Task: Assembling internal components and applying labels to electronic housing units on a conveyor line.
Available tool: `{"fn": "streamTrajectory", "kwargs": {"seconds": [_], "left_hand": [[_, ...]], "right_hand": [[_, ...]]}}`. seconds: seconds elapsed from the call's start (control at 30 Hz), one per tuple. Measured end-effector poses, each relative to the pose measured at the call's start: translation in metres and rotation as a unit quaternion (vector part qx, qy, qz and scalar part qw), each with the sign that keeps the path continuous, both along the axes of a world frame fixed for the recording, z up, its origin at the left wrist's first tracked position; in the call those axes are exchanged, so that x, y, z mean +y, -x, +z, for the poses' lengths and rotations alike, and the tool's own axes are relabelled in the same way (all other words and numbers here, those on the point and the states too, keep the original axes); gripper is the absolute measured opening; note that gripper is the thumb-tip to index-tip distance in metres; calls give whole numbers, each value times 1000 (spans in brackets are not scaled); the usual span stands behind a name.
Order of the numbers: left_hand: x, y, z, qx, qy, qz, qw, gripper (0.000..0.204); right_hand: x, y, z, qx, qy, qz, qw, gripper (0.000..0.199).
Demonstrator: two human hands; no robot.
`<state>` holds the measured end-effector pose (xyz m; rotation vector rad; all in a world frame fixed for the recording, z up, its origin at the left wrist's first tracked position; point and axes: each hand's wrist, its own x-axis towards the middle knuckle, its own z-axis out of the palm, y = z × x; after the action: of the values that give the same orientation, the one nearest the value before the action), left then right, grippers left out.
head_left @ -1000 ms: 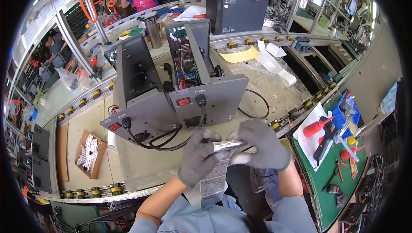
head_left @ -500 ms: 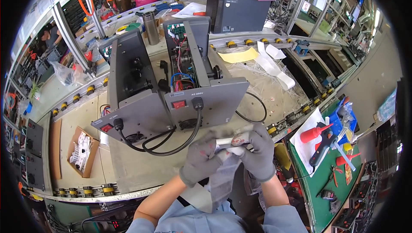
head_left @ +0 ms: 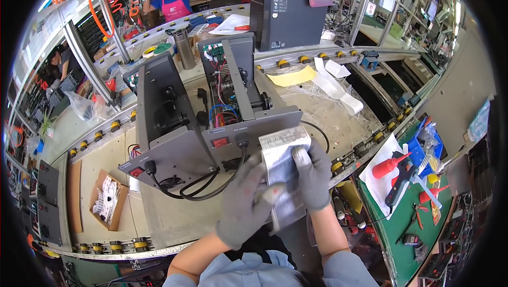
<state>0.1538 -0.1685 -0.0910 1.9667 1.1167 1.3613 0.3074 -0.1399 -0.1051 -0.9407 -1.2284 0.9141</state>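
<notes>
In grey gloves, both my hands are in front of two open-sided dark grey machine housings. My right hand grips the right edge of a printed label sheet, thumb on its front. The sheet has a white upper part and a greyish, shiny lower part that hangs toward me. My left hand is at the sheet's left side, fingers stretched and thumb apart near its lower part; whether it touches is unclear. Each housing, the right one and the left one, has a red switch and a black power cord.
A cardboard box of small white parts lies at left. Beyond the housings stand a steel flask and a large dark cabinet. White paper strips lie at right. A green side table holds red bottles and tools. Another person works at the back.
The label sheet, earlier bunched between both hands, is now raised and spread with its printed face showing. My left hand has loosened its pinch and moved slightly left and down.
</notes>
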Motion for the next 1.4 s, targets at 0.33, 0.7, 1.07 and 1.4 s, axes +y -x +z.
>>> {"fn": "streamTrajectory", "kwargs": {"seconds": [0.33, 0.7, 1.07, 1.4], "left_hand": [[45, 18, 47, 188, -249, 159, 937, 29], [70, 21, 41, 234, -199, 130, 943, 29], [71, 21, 41, 232, -203, 124, 943, 33], [71, 20, 42, 231, -208, 124, 942, 33]], "right_hand": [[45, 8, -25, -10, -41, -26, 999, 28], [48, 14, -44, -14, -38, -37, 998, 32], [49, 15, -48, -17, -36, -51, 998, 31], [47, 15, -43, -26, -56, -77, 995, 22]]}}
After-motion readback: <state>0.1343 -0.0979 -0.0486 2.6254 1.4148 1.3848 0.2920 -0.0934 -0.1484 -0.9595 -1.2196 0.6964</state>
